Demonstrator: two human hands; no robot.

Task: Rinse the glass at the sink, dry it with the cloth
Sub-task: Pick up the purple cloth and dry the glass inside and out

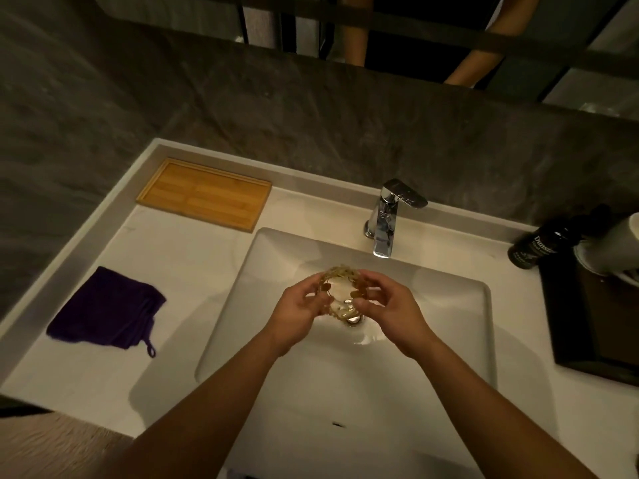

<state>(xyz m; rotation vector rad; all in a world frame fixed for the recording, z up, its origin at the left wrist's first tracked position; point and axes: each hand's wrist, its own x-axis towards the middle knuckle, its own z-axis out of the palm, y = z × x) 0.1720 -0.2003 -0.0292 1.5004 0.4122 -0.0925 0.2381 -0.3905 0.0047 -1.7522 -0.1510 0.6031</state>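
Observation:
A clear glass [340, 288] with a faceted rim is held over the middle of the white sink basin [432, 305], above the drain. My left hand [297, 312] grips its left side and my right hand [387, 305] grips its right side, fingers curled on the rim. The chrome tap [389, 219] stands behind the basin with its spout just beyond the glass; no water stream shows. A purple cloth [107, 309] with a hanging loop lies flat on the counter to the left of the basin.
A bamboo tray [204, 198] sits at the back left of the white counter [173, 257]. At the right stand a dark bottle [536, 247] and a white cup [612, 247] on a dark tray [567, 326]. A grey stone wall and mirror rise behind.

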